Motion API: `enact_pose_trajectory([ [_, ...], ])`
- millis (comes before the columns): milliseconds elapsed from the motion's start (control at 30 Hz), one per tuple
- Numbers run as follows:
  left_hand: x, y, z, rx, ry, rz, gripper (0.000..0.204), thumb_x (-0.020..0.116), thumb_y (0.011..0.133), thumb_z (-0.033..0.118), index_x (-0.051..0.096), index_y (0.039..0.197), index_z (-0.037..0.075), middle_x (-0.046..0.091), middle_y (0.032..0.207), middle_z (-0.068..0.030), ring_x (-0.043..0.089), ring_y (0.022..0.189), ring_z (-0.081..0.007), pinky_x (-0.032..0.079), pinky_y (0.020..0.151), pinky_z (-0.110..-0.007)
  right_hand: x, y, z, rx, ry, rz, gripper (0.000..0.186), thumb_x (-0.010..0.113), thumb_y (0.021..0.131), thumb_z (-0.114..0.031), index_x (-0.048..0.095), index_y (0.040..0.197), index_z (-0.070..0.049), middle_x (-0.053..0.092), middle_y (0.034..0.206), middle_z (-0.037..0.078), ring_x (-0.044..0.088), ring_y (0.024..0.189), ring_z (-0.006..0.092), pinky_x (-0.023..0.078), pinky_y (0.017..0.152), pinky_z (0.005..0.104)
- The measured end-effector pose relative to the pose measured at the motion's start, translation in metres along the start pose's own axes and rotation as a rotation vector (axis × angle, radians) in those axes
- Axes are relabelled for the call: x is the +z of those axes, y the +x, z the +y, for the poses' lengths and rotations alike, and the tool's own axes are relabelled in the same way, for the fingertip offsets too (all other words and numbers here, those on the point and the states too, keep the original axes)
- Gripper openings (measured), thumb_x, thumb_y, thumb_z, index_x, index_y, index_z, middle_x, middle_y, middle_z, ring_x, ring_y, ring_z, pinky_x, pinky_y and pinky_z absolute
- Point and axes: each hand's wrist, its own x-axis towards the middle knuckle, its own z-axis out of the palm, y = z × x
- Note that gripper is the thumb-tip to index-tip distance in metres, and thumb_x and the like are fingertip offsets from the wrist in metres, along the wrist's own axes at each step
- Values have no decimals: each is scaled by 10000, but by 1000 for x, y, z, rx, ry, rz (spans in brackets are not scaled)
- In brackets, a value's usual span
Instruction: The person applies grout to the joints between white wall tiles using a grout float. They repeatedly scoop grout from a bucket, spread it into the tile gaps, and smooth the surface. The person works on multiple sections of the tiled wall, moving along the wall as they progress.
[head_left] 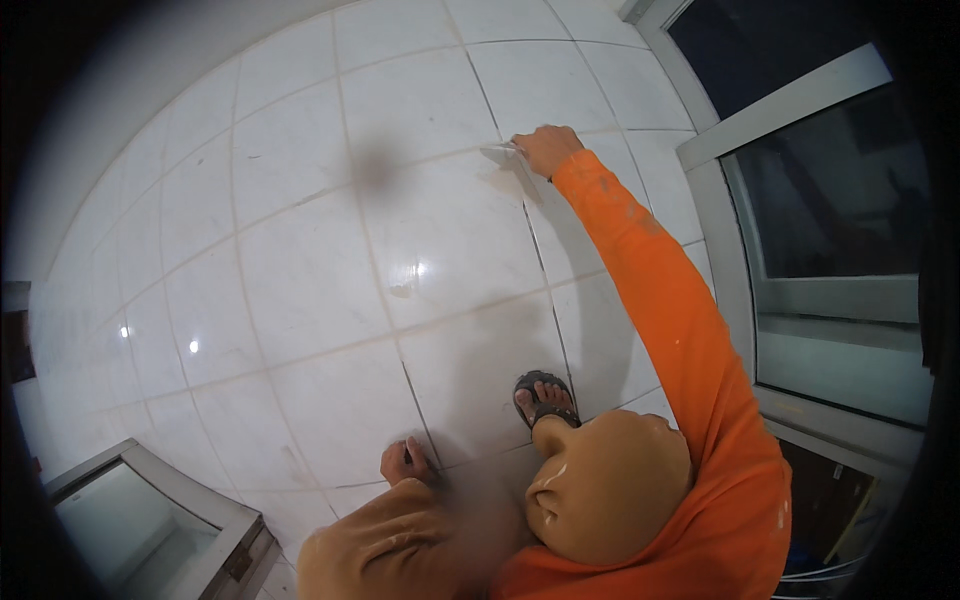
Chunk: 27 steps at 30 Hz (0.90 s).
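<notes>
My right hand (pixel 548 150), at the end of an orange sleeve, reaches out low over the white tiled floor (pixel 310 290). Its fingers are closed on a thin, pale, wedge-shaped flat piece (pixel 496 153) that looks like a scraper blade. The piece points left, close to a tile joint, and a pale reflection shows beneath it in the glossy tile. Some joints nearby are dark, while others are filled with beige. My left hand does not show.
On the right stands a grey-framed glass door (pixel 735 240). Another framed glass panel (pixel 150 520) is at the lower left. My sandalled right foot (pixel 545 395) and part of my left foot (pixel 403 461) rest on the tiles. A small smear (pixel 402 291) marks one tile.
</notes>
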Motion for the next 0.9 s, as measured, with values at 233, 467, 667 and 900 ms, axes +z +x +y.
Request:
enact_pose_trajectory([
  [233, -1, -4, 4, -11, 86, -2, 234, 659, 943, 167, 646, 734, 64, 638, 719, -121, 608, 700, -348, 481, 660, -442, 18, 14, 2, -168, 245, -123, 589, 560, 824, 25, 680, 1311, -284, 714, 935, 168, 685, 885, 363, 561, 797, 461],
  [467, 4, -8, -5, -153, -64, -2, 257, 637, 977, 174, 672, 762, 38, 683, 758, -120, 638, 667, -262, 490, 635, -392, 48, -59, 10, -453, 125, -250, 624, 660, 758, 19, 681, 1291, -304, 736, 1093, 90, 694, 977, 359, 567, 854, 451],
  [667, -7, 2, 6, -317, -327, 58, 227, 645, 991, 212, 712, 913, 10, 711, 792, -137, 683, 723, -204, 539, 694, -330, 64, -124, 9, -475, 116, -383, 562, 660, 778, -16, 669, 1294, -239, 737, 1058, 123, 693, 974, 372, 572, 834, 443],
  [900, 8, -10, 27, 417, 50, -122, 142, 706, 908, 131, 702, 1009, 30, 718, 912, -135, 668, 795, -357, 511, 877, -465, 56, -77, 12, -30, 489, -21, 305, 599, 852, -69, 663, 1148, -31, 721, 968, 225, 702, 900, 425, 571, 812, 516],
])
